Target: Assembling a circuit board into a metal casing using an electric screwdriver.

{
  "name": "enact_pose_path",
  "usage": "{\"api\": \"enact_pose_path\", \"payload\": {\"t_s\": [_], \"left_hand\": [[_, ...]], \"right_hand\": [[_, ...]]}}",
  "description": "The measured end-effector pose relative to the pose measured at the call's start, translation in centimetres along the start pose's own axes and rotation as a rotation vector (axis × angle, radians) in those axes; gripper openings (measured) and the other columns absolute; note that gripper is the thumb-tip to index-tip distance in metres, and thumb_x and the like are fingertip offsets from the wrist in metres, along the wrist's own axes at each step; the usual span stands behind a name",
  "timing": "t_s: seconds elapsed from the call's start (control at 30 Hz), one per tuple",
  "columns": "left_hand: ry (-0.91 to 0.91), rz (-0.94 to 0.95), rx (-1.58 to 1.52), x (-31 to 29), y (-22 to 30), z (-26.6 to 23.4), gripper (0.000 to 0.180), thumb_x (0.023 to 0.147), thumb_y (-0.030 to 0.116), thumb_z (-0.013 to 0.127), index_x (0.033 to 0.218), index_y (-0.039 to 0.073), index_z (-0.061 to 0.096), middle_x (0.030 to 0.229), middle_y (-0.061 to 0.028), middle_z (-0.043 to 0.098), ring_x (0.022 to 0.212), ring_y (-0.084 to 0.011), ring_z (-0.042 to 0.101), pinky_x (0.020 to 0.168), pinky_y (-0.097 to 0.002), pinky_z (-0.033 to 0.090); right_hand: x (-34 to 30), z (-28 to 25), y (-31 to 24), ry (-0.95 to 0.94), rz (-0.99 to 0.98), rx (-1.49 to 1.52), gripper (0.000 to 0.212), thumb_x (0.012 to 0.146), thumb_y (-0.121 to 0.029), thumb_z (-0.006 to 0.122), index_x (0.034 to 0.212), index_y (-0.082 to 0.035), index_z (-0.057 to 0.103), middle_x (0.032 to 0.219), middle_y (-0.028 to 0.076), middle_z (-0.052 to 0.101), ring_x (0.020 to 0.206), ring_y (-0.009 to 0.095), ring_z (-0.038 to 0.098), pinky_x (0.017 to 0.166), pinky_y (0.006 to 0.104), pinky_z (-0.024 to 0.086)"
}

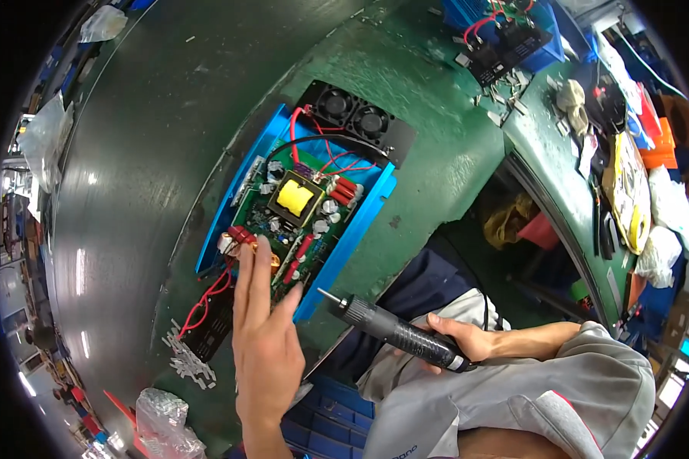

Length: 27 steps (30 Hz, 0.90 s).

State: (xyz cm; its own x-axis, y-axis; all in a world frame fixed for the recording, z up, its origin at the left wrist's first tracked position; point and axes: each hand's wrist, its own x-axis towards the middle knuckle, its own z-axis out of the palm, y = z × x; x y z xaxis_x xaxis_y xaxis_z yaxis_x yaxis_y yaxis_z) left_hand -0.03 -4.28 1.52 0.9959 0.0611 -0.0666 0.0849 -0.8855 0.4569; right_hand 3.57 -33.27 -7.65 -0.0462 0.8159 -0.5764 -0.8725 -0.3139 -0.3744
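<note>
Blue metal case (364, 222) with a green circuit board (298, 218) inside lies on the green table (429, 145), just ahead of the left hand (264, 336). This hand is flat, fingers apart, fingertips touching the board's near end. The right hand (459, 340) is clamped on a black electric screwdriver (394, 330), its tip near the case's corner but apart.

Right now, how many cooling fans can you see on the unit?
2. Both sit side by side on the black plate at the far end of the blue unit: one fan left, the other fan right. None seems hidden.
</note>
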Motion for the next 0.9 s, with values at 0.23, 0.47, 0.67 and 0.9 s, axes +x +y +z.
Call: {"api": "enact_pose_path", "payload": {"t_s": [0.23,0.47,0.67,0.9], "left_hand": [[0.053,-0.012,0.077,-1.0,1.0,0.9,0.03,0.087,0.005,0.065,0.115,-0.005,0.065,0.155,-0.0222,0.041,0.146,-0.0396,0.035,0.116,-0.0517,0.034],[0.083,-0.029,0.093,-1.0,0.7,1.9,0.03,0.086,0.004,0.07,0.114,-0.004,0.065,0.153,-0.0195,0.045,0.145,-0.0365,0.038,0.115,-0.0512,0.036],[0.073,-0.044,0.11,-0.9,0.7,1.6,0.024,0.086,0.003,0.068,0.109,-0.005,0.071,0.151,-0.0147,0.05,0.144,-0.0349,0.041,0.114,-0.0466,0.036],[0.137,-0.026,0.138,-1.0,0.5,1.7,0.023,0.083,0.005,0.068,0.105,-0.003,0.07,0.15,-0.0149,0.05,0.143,-0.0313,0.043,0.115,-0.0476,0.035]], "right_hand": [[-0.3,0.1,0.2,0.033,0.004,-0.056,0.094,0.096,-0.079,0.02,0.135,-0.002,0.058,0.076,0.004,0.063,0.071,0.012,0.059,0.068,0.0269,0.044],[-0.7,-0.4,1.2,0.177,-0.078,-0.254,0.079,0.104,-0.066,0.023,0.136,0.0,0.054,0.082,0.007,0.065,0.075,0.014,0.062,0.07,0.0288,0.049],[-0.1,-1.4,1.4,0.083,0.022,-0.15,0.085,0.1,-0.071,0.03,0.138,0.001,0.053,0.082,0.007,0.066,0.07,0.015,0.063,0.065,0.0295,0.05],[0.3,-1.5,0.6,-0.055,0.109,0.135,0.092,0.095,-0.076,0.034,0.131,0.006,0.055,0.06,0.009,0.057,0.053,0.018,0.054,0.053,0.0289,0.043]]}}
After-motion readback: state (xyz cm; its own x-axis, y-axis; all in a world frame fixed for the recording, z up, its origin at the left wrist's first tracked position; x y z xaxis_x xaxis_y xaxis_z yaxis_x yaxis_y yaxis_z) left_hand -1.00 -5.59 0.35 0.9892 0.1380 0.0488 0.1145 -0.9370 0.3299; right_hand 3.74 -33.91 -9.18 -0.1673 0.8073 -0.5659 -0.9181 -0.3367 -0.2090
